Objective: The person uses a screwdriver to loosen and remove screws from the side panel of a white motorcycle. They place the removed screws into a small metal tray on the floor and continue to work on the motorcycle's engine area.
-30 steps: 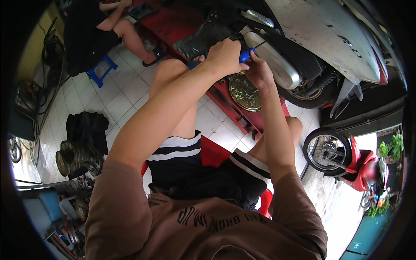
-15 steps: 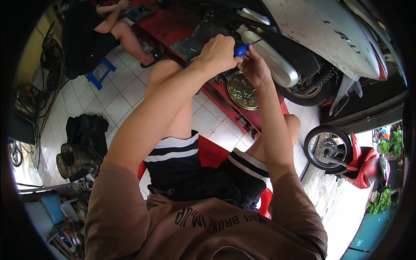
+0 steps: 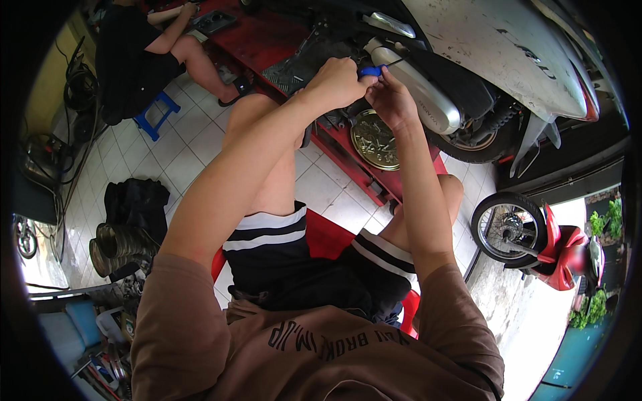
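A screwdriver with a blue handle (image 3: pixel 370 71) and a thin dark shaft points up to the right, toward the motor scooter's side. My left hand (image 3: pixel 336 81) is closed around the rear of its handle. The fingertips of my right hand (image 3: pixel 392 101) pinch it near where the shaft begins; the palm side is turned up. Just beyond the tip lies the silver-grey engine side cover (image 3: pixel 416 87) of the motor scooter (image 3: pixel 495 50). Below my right hand, a round gold-coloured tray (image 3: pixel 361 148) holds many small screws and metal parts.
The scooter stands on a red lift platform (image 3: pixel 328 148). At the far left a person in dark clothes (image 3: pixel 134 60) sits on a blue stool (image 3: pixel 158 115). A red motorbike (image 3: pixel 562 250) is at the right. Dark cloth (image 3: pixel 137 204) and tools (image 3: pixel 100 364) lie at the left.
The blue handle has turned slightly in my hands and shifted a little left. My left hand has rolled a bit; both arms stay nearly in place.
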### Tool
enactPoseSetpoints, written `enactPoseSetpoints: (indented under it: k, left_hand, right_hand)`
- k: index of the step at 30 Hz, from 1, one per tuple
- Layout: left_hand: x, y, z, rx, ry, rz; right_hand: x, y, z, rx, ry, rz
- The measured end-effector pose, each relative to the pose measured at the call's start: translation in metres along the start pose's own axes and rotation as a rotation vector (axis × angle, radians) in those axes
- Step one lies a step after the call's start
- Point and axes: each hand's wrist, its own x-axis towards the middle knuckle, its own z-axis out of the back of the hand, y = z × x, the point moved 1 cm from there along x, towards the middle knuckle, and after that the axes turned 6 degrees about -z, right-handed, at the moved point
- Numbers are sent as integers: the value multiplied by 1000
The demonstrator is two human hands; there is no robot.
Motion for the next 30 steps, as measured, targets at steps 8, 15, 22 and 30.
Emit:
enactPoseSetpoints:
  k: [8, 15, 22, 30]
  left_hand:
    - [-12, 1, 3, 239, -240, -232]
    - [5, 13, -2, -1, -28, 51]
    - [-12, -4, 6, 202, -189, -175]
    - [-10, -8, 2, 167, -25, 106]
  right_hand:
    - [0, -9, -9, -39, -43, -10]
    - [5, -10, -10, 86, 65, 17]
    - [5, -10, 0, -85, -47, -10]
    - [7, -10, 0, -40, -120, 76]
